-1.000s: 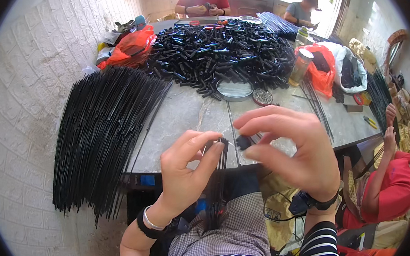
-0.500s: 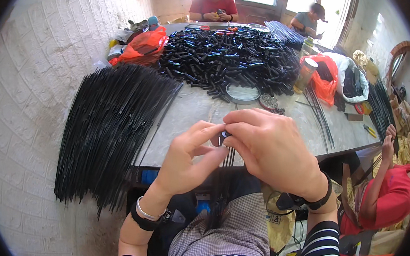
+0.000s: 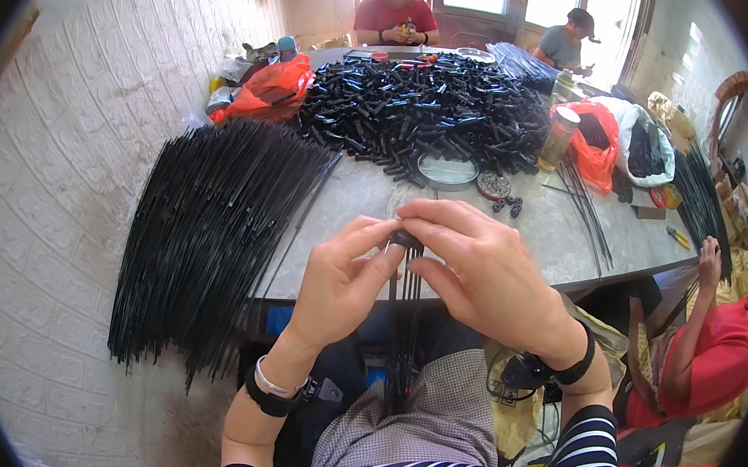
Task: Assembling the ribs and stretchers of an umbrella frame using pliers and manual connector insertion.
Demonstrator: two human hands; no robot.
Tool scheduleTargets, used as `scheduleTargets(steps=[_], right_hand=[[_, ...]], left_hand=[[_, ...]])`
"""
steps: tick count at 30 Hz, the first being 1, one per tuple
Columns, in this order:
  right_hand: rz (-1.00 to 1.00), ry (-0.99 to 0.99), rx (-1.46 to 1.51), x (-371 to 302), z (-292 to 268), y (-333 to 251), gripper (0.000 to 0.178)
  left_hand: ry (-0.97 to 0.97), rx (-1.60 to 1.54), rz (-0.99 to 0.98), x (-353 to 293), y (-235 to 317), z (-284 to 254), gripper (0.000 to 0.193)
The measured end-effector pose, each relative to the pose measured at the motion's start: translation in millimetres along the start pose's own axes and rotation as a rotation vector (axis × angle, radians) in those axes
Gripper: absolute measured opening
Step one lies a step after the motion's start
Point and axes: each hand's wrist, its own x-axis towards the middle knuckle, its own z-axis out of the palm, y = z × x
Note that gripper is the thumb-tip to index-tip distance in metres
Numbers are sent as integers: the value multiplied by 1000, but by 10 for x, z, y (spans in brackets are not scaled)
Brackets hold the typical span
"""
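My left hand [image 3: 343,281] and my right hand [image 3: 489,272] meet in front of me at the table's near edge. Their fingertips pinch the small dark top end [image 3: 405,238] of a bundle of thin black rods [image 3: 400,329], which look like umbrella ribs. The rods hang down over the checked cloth [image 3: 402,449] on my lap. Both hands are closed at the fingertips; my right thumb sits lower, beside the rods. How the rods join at the top is partly hidden by my fingers.
A large stack of black rods [image 3: 205,230] overhangs the table [image 3: 330,237] at left. Black tubular pieces [image 3: 425,109] are heaped behind a round dish [image 3: 449,172] and a tin of small parts [image 3: 494,186]. A bottle [image 3: 559,137] and bags [image 3: 593,143] stand right. A co-worker [image 3: 714,355] sits close at right.
My right thumb has moved down and away from the top end, and more of the rods shows between my hands. The view has shifted slightly.
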Motion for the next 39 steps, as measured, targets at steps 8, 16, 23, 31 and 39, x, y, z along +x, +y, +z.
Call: scheduleTargets(steps=[8, 16, 23, 31, 39], right_hand=[[-29, 126, -179, -113, 157, 18, 31], [-64, 216, -243, -147, 276, -5, 40], [100, 239, 33, -196, 299, -72, 36], [271, 323, 477, -296, 361, -47, 24], [316, 287, 684, -312, 304, 39, 18]], left_hand=[[-12, 35, -24, -22, 41, 25, 28], [86, 21, -52, -55, 56, 103, 27], [54, -27, -158, -55, 141, 21, 26], [-102, -76, -184, -35, 252, -31, 28], [-176, -61, -142, 38, 136, -65, 31]])
